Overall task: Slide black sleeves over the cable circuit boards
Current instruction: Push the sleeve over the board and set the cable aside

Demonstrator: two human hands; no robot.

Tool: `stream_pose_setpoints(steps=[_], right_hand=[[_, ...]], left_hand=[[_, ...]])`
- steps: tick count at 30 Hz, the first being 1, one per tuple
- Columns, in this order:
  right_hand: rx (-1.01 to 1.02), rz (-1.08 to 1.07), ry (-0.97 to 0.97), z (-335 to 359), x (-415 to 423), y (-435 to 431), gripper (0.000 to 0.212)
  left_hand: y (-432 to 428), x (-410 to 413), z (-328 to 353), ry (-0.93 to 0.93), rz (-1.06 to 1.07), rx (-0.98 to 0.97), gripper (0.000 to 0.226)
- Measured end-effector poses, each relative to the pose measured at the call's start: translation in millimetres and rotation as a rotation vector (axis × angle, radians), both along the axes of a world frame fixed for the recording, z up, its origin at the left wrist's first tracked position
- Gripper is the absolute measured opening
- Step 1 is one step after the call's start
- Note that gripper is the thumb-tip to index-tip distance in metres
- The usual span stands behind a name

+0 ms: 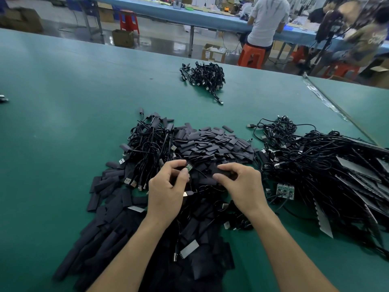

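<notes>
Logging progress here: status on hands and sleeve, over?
Left hand pinches small green circuit board. Right hand pinches black sleeve. Board not yet sleeved. Nothing between them.

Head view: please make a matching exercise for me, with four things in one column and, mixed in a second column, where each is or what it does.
Column one:
1. left hand
2. right hand
3. far cable pile
4. loose circuit board

Column two:
A. holds a black sleeve
B. lies on the table, to the right of the right hand
C. pinches a small green board
D. sits apart, farther up the table

Pairs: 1-C, 2-A, 3-D, 4-B
</notes>
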State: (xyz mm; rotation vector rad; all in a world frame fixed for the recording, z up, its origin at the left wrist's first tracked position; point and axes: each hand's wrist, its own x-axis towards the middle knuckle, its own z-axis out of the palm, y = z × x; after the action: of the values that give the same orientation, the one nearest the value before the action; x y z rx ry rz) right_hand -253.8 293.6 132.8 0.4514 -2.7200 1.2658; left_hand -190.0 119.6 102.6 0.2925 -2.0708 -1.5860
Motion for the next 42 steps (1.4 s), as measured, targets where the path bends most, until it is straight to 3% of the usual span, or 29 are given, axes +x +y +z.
stream_pose_setpoints(steps=[4,9,13,17,20,23,29,37,42], right_hand=[[0.376,-0.020,0.069,3,-3,-4,0.035],[0.553,0.089,0.008,7,-4,-14,0.026],[0.442,0.094,-0.077,10,-5,-14,0.007],[0.121,0.130,-0.087,9,-3,-10,0.016],[-0.027,0.277,-0.143,9,2,-9,0.016],[-0.076,0.348,-0.167,7,5,-12,0.017],[-0.147,0.288,-0.112,5,6,-14,0.023],[0.014,0.257,0.078,1,7,-13,0.027],[-0.121,0.144,0.049,2,5,-1,0.026]], left_hand=[[-1,-1,-2,0.009,0.027,0.000,0.025],[-1,-1,-4,0.033,0.014,-0.049,0.030],[2,1,-3,0.051,0.012,-0.048,0.028],[2,0,-4,0.022,0.016,-0.032,0.030],[3,0,-3,0.006,0.006,-0.017,0.025],[3,2,-3,0.006,-0.046,0.015,0.022],[3,3,-3,0.007,-0.103,0.030,0.027],[4,2,-5,-0.002,-0.086,0.018,0.023],[4,2,-3,-0.016,-0.088,0.026,0.020]])
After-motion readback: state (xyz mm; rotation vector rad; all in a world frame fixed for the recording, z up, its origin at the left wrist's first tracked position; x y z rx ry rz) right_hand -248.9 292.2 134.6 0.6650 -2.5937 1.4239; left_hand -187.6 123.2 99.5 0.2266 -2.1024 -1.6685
